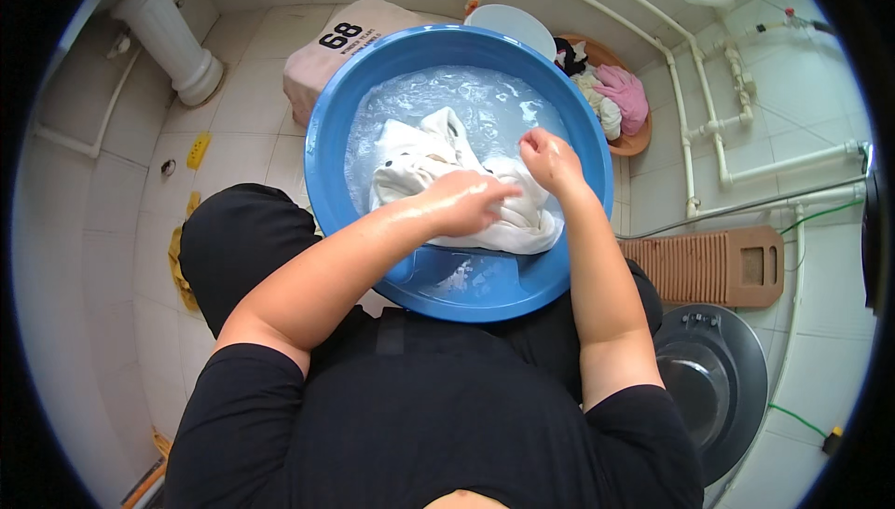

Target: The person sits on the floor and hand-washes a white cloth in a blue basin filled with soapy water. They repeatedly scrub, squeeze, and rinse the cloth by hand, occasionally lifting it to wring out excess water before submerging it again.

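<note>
A large blue basin (323,89) of cloudy, sudsy water (466,89) stands before me, between my legs. In it a wet white garment (410,159) lies bunched, partly above the water and against the near side. My left hand (471,201) is over the garment's middle, its fingers stretched out and a little blurred. I cannot tell whether it touches the cloth. To its right, my right hand (552,160) is above the water and the garment's right end, with fingers curled in. Whatever those fingers may hold is hidden. Both hands and the left forearm are wet.
A pink printed cloth (312,66) covers something behind the basin. At the back right are a white round lid or tub (513,28) and an orange basin (639,141) of clothes. A brown washboard (704,267) and a dark basin (746,397) lie right. Pipes (687,136) line the wall.
</note>
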A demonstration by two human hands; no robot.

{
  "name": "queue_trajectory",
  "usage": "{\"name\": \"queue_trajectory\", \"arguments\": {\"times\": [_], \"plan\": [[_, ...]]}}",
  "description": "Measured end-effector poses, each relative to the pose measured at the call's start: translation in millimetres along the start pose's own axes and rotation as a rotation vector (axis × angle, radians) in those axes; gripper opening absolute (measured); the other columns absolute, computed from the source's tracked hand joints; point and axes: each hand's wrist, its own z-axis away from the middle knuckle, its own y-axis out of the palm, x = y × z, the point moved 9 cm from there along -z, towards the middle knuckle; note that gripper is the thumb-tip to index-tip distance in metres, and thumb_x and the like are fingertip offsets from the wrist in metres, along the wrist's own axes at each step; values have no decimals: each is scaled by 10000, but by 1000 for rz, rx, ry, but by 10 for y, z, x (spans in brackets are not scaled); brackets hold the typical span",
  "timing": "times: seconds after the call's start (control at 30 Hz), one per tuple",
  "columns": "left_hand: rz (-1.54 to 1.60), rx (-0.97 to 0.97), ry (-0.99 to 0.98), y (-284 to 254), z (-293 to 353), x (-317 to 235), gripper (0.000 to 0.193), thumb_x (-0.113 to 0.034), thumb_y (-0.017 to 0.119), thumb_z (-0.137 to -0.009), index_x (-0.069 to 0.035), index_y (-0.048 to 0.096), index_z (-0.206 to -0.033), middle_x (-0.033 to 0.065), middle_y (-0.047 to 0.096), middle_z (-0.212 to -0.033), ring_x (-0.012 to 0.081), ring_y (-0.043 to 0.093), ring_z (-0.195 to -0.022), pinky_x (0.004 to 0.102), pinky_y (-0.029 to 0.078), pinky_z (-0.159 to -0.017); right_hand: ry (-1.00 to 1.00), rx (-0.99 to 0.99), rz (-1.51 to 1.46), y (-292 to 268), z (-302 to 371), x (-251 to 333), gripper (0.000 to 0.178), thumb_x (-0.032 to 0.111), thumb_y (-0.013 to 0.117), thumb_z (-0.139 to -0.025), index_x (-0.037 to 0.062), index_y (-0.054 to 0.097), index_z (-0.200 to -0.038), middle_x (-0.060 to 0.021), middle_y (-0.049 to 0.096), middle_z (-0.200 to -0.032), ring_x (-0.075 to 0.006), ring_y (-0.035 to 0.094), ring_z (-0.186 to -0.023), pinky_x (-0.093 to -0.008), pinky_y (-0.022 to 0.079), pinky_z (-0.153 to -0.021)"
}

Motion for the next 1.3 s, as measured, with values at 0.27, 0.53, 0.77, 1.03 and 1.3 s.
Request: {"name": "queue_trajectory", "arguments": {"times": [0.27, 0.53, 0.77, 1.03, 1.3], "plan": [[-93, -420, -531, -665, 227, 1228, 231, -122, 529, -780, -104, 627, -989, 110, 612, -1040, 285, 553, -1003, 355, 419, -884, -139, 191, -236, 966, 98, 250, 447, 326, 620, -754, 25, 571, -1081, -187, 597, -1007, -304, 556, -974, -332, 423, -858], [218, 246, -820, -356, 405, 1468, 555, -369, 687, -668, 19, 576, -1049, 165, 609, -944, 232, 579, -763, 316, 446, -685, -121, -40, -460, 48, -150, 223, 222, 99, 558, -631, 30, 599, -838, -134, 539, -947, -270, 546, -858, -301, 425, -797], [1164, -176, -854, -200, 352, 1452, 200, -222, 663, -754, -48, 589, -820, 78, 594, -828, 168, 564, -796, 306, 442, -675, 89, -39, -968, 432, -521, -433, 181, 102, 532, -727, 34, 559, -893, -56, 567, -882, -158, 515, -823, -276, 415, -760], [329, -27, -1066, -125, 477, 1683, 449, -272, 743, -642, 21, 577, -940, 156, 596, -971, 233, 570, -925, 311, 450, -804, 159, 444, -150, 1226, -543, -467, 631, 378, 676, -660, -3, 529, -1141, -218, 562, -1125, -335, 545, -1044, -355, 431, -862], [1498, -299, -696, 125, 50, 1362, 267, -200, 737, -677, -87, 511, -761, 107, 551, -1045, 210, 557, -884, 361, 479, -784, 302, -82, -388, 941, -411, -488, 232, 174, 643, -718, 66, 570, -910, -173, 592, -1013, -306, 566, -985, -385, 438, -841]]}}
